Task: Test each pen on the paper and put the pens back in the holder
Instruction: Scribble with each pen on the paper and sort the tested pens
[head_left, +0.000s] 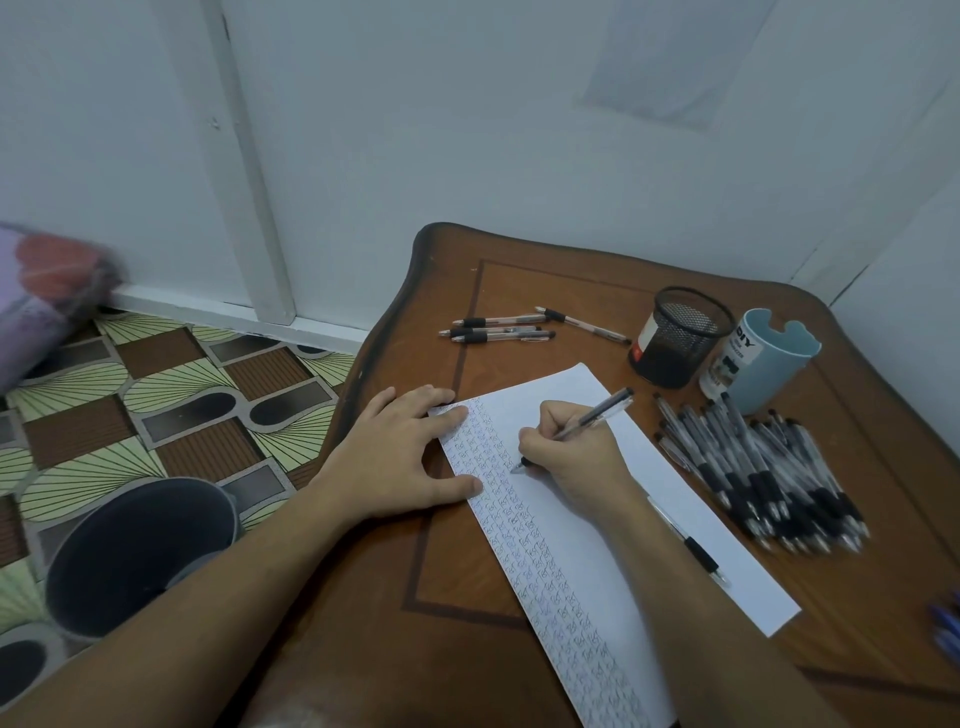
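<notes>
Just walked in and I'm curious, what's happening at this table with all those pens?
A person is testing pens. The right hand holds a pen with its tip on the paper, beside rows of small scribbles, while the left hand lies flat on the sheet's edge. A pile of pens lies beside the paper, four more pens lie at the far side, and the mesh holder looks empty.

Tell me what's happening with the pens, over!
Right hand gripping pen, tip on paper. Left hand flat, pinning paper's edge. Mesh holder shows no pens; pen pile lies nearby. Nothing blocking.
</notes>
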